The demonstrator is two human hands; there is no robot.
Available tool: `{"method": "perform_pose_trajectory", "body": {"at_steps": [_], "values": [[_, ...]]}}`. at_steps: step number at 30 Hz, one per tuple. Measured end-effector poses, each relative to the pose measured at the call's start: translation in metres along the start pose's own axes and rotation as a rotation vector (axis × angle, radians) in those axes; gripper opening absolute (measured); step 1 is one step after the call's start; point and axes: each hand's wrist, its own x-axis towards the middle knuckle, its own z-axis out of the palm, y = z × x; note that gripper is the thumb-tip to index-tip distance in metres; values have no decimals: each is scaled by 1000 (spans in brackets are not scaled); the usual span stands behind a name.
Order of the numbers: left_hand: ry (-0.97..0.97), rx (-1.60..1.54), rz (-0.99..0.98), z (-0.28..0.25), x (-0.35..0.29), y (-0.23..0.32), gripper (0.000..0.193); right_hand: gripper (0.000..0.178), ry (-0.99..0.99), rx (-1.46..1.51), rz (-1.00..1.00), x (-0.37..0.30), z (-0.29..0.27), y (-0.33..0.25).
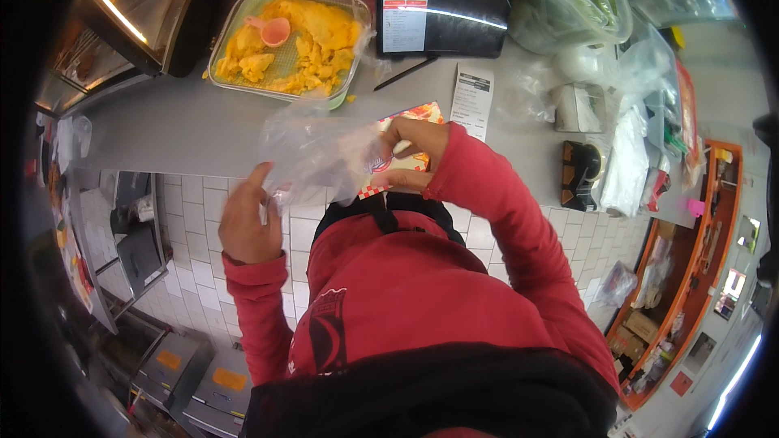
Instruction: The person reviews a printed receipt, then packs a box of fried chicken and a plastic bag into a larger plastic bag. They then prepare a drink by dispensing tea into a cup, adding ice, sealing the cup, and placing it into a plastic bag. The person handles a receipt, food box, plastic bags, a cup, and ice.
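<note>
A thin clear plastic bag (307, 146) spreads over the front edge of the counter, between my two hands. My left hand (251, 217) is at the bag's near left side, its fingers closed on the plastic. My right hand (415, 146) grips a flat food packet (422, 113) printed in red, yellow and cream. The packet's left part reaches the bag; whether it lies inside or underneath, I cannot tell. Some of my right fingertips are hidden behind the packet and plastic.
Beyond the bag, a tray (213, 65) holds yellow food with a pink scoop (274, 31). Nearby are a tablet (442, 20), a black pen (404, 75) and a paper receipt (471, 97). A tape dispenser (578, 174) and a clear tub (568, 0) stand at right; a lit display case (138, 24) at left.
</note>
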Motion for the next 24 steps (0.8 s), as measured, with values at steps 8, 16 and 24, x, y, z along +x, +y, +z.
{"method": "perform_pose_trajectory", "body": {"at_steps": [8,16,24], "values": [[49,-332,-349,-18,10,-17,17,132,-216,-817,-56,38,49,64],[33,-1055,-736,-43,9,8,15,119,34,-349,-218,44,-11,49],[-142,-1298,-677,-50,17,51,28,115,241,49,-870,8,-2,8]]}}
